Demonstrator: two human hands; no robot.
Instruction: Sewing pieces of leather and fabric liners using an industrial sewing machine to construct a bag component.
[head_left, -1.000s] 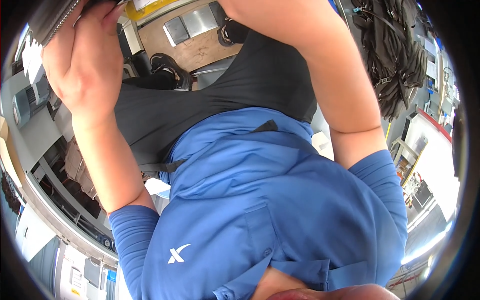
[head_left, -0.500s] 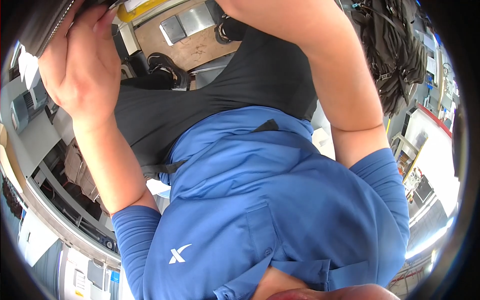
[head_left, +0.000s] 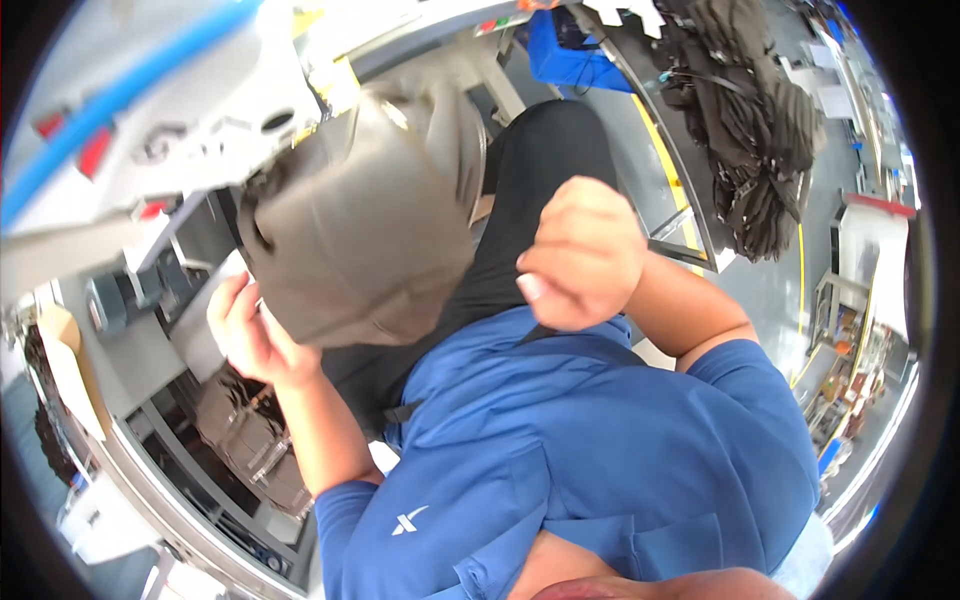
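A dark grey fabric bag (head_left: 370,225), blurred by motion, hangs tilted above my left thigh. My left hand (head_left: 255,335) is at its lower left edge with the fingers curled, closed on the bag; the cloth hides part of the palm and thumb. To the right of the bag and apart from it, my right hand (head_left: 583,255) is raised over my lap. Its fingers are folded in with the thumb pressed near them, and whatever may be inside is hidden.
Beyond the bag at upper left stands a blurred white machine (head_left: 215,125), crossed by a blue strip (head_left: 130,95). A blue crate (head_left: 575,55) sits on the floor ahead. Dark cloth pieces (head_left: 750,150) are heaped at right; more folded brown-grey cloth (head_left: 245,435) lies at lower left.
The dark zippered item at the upper left has given way to the bag, now in full view. Both hands have come closer to my body; my right hand has entered view, closed.
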